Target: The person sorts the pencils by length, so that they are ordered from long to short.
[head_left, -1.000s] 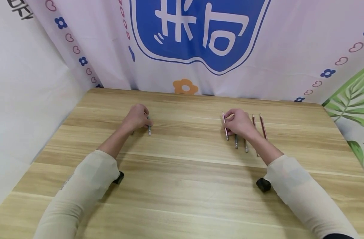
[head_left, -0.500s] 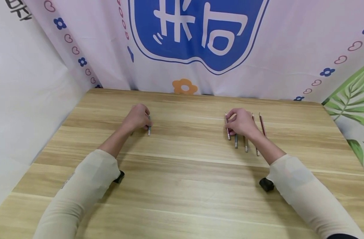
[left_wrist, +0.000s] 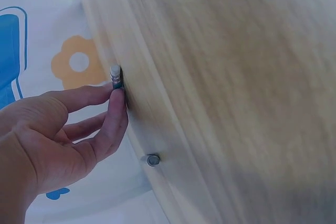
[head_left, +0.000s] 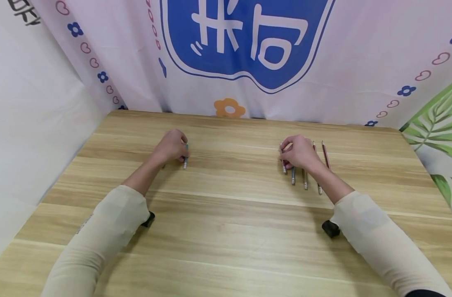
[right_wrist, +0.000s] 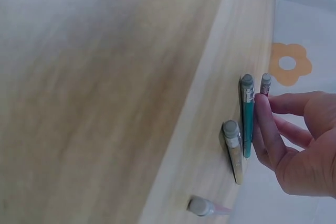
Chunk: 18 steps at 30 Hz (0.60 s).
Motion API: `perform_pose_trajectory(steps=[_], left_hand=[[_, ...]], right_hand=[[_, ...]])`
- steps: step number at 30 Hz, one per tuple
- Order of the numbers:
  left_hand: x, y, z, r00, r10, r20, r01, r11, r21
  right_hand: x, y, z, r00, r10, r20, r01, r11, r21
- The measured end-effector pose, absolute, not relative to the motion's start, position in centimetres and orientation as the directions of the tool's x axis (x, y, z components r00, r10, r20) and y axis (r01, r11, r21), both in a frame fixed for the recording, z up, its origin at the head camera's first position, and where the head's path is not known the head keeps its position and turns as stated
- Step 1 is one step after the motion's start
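Note:
On the left half of the table, my left hand [head_left: 172, 145] pinches a blue-green pencil [head_left: 185, 165] between thumb and fingers, its eraser end [left_wrist: 115, 72] towards me. A second pencil [left_wrist: 153, 159] lies beside it, mostly hidden by that hand in the head view. My right hand [head_left: 297, 152] pinches a pinkish-purple pencil [right_wrist: 266, 82] at the left end of a row. Just right of it lie a teal pencil [right_wrist: 248, 121] and a tan pencil [right_wrist: 234, 153]. Further right are a pinkish pencil [head_left: 320, 189] and a dark red pencil [head_left: 326, 156], partly behind the wrist.
The wooden table [head_left: 226, 231] reaches back to a printed cloth [head_left: 196, 95] with a blue emblem and an orange flower. White cloth [head_left: 33, 123] borders the left side. Leaf-patterned cloth [head_left: 441, 123] hangs at the right. A black device [head_left: 330, 229] sits under the right sleeve.
My right hand has shifted the pinkish-purple pencil slightly right, closer to the teal one, then stays still. The left hand keeps its pinch on the blue-green pencil almost unmoved.

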State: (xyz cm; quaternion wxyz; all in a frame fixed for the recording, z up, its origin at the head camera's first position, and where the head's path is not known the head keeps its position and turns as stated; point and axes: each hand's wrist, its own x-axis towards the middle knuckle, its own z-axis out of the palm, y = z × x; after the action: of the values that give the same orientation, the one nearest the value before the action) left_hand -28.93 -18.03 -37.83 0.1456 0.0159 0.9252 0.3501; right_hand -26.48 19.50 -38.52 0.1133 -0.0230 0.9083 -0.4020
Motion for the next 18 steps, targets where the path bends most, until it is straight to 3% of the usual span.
perform_pose_trajectory(steps=[18], left_hand=[[-29.10, -17.69, -37.80, -0.953, 0.130, -0.274, -0.077, 0.770, 0.634]], right_hand=[[-26.64, 19.44, -38.61, -0.974, -0.120, -0.191, 0.057, 0.688, -0.723]])
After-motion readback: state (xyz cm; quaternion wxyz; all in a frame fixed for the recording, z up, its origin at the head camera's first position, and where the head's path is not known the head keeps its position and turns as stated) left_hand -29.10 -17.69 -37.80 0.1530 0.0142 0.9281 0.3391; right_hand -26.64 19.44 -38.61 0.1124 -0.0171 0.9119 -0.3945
